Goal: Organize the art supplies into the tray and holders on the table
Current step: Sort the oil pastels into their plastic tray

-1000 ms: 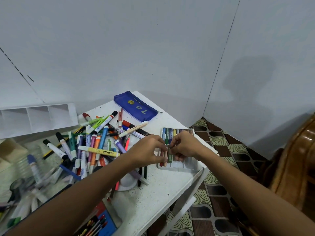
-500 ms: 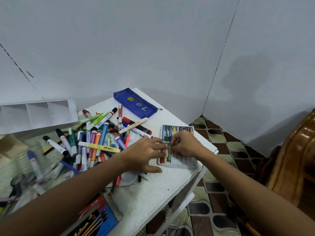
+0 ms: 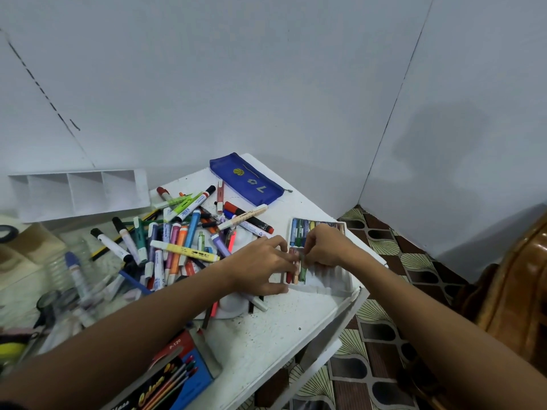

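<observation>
We are putting a crayon (image 3: 302,257) into the white crayon tray (image 3: 343,279). The crayon sits right between our two sets of fingers, over the near row of the tray. Just under our fingers, three crayons already lie side by side in their slots, a red one, a peach one and a green one. The slots on the far side of our right fingers look bare and white.

A second ago both hands were bunched close over the tray, holding the crayon up between them. Now our left hand (image 3: 260,263) has opened out. Its fingers are spread flat, with the tips touching the tray edge and the thumb resting on the table (image 3: 266,327). Our right hand (image 3: 324,247) is still curled, and its fingers pinch the crayon at its top end. So the crayon looks like it is going down into the next slot, and the left hand is now just keeping the tray from sliding.

Past our fingers, the back row of the tray is full of crayons. Beside our left fingers lies a big messy pile of markers (image 3: 177,235). Beyond that are a blue pencil pouch (image 3: 245,179) and a white holder (image 3: 80,193) with four boxes. Lots of work is left.
</observation>
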A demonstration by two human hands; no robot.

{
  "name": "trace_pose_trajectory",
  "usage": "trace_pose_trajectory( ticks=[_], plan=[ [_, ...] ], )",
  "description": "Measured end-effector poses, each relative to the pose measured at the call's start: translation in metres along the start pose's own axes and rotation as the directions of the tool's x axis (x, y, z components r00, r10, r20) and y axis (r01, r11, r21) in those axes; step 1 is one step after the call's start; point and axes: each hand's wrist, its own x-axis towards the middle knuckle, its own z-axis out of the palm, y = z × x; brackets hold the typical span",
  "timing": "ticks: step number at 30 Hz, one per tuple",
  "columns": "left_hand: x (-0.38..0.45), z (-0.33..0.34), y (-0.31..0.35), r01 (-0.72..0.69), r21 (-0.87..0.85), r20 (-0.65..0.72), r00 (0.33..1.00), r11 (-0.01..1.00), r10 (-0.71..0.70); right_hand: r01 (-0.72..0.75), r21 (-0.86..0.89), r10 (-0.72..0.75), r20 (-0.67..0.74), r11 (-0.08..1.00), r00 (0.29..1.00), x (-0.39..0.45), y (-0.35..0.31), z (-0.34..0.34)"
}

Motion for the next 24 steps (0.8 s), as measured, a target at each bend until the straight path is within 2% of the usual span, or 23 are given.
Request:
trace_pose_trajectory(
  ticks=[2,4,7,10,13,18,22,24],
  plan=[
    [-0.002,-0.007,-0.001,0.003,0.021,0.014,1.000,1.000,-0.004,0.036,-0.066,-0.035,0.017,0.997,0.999,0.001,-0.005,-0.002],
    [-0.008,-0.013,-0.002,0.039,0.033,-0.025,0.999,0.999,-0.039,0.094,-0.121,-0.098,-0.025,0.988,0.995,0.003,-0.013,-0.005],
    [-0.034,-0.030,-0.009,0.165,0.041,-0.125,0.979,0.985,-0.159,0.259,-0.165,-0.279,-0.117,0.952,0.953,0.009,-0.039,-0.002],
    [-0.079,-0.059,-0.018,0.268,0.028,-0.222,0.941,0.963,-0.255,0.475,-0.180,-0.499,-0.120,0.861,0.858,0.016,-0.081,0.010],
    [-0.143,-0.086,-0.023,0.395,0.032,-0.290,0.883,0.918,-0.370,0.676,-0.209,-0.699,-0.061,0.707,0.713,0.020,-0.135,0.031],
    [-0.271,-0.111,-0.002,0.677,-0.050,-0.288,0.694,0.734,-0.660,0.885,-0.171,-0.889,0.081,0.433,0.451,0.011,-0.233,0.088],
    [-0.360,-0.107,0.034,0.871,-0.129,-0.208,0.444,0.474,-0.872,0.965,-0.086,-0.935,0.239,0.249,0.262,-0.007,-0.295,0.139],
    [-0.393,-0.099,0.053,0.911,-0.157,-0.158,0.358,0.382,-0.920,0.981,-0.046,-0.932,0.305,0.189,0.194,-0.015,-0.313,0.163]
  ],
)
